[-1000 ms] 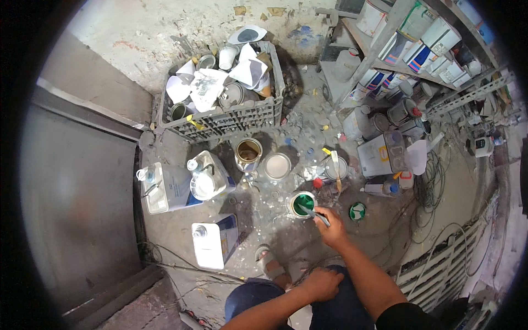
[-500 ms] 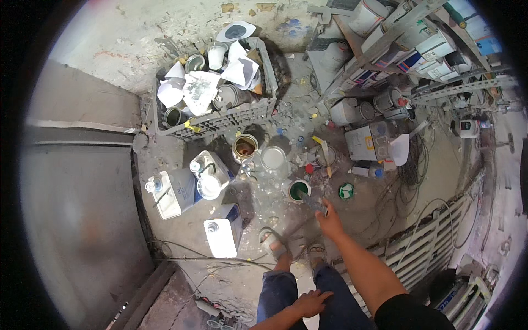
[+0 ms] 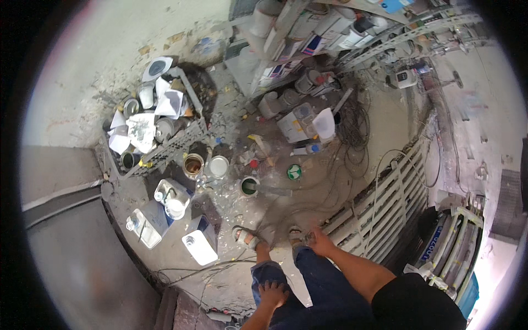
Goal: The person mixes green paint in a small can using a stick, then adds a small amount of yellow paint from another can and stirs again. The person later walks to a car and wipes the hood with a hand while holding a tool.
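An open paint can (image 3: 249, 186) with green paint stands on the floor in front of my feet. A flat greyish stirring stick (image 3: 273, 191) leans out of it over the rim towards the right, with no hand on it. My right hand (image 3: 315, 240) is near my right foot, apart from the stick; motion smears its fingers. My left hand (image 3: 273, 294) rests on my left knee with its fingers spread. Right of the can lies a lid smeared with green (image 3: 294, 171).
A crate (image 3: 190, 137) full of cans and crumpled paper stands at the back left. Nearer are an open can with brown contents (image 3: 193, 165), a closed can (image 3: 219, 166) and several white containers (image 3: 200, 247). Loose cables (image 3: 352, 132) and a slatted metal grille (image 3: 379, 206) lie to the right.
My right hand has let go of the stirring stick and drawn back towards me. My left hand now lies flat on the knee. The view has turned to the right.
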Demonstrator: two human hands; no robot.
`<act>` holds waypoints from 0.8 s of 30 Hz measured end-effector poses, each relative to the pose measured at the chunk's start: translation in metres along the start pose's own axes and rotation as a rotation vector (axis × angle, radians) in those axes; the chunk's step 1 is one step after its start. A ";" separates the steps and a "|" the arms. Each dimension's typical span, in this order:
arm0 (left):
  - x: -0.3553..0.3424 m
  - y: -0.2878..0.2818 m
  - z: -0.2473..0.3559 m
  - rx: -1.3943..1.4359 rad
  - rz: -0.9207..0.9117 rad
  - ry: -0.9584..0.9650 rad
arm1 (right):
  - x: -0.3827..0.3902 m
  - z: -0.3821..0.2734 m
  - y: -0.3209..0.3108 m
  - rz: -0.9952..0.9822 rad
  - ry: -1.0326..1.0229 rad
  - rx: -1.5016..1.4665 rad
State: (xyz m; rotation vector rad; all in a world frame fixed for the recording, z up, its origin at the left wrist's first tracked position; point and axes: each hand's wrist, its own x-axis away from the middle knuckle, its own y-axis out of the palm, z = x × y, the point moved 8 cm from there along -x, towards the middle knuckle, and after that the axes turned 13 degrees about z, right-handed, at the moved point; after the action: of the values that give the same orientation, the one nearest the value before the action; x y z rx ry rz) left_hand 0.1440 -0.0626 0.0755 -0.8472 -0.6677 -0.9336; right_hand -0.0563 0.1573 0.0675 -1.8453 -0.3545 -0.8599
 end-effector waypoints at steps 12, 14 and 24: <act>-0.016 -0.072 0.029 -0.144 0.277 -0.061 | 0.066 0.116 -0.038 -0.222 0.042 0.329; -0.028 -0.078 0.041 -0.097 0.043 -0.139 | 0.060 0.135 -0.045 -0.283 0.078 0.245; -0.123 -0.032 0.123 -0.318 -0.280 -0.125 | -0.009 0.227 -0.172 -0.272 -0.134 -0.038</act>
State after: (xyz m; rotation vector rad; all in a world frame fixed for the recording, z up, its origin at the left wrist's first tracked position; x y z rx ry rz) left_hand 0.0449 0.0817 0.0508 -1.1193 -0.7708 -1.2684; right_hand -0.0744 0.4350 0.1277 -1.9222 -0.6897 -0.9323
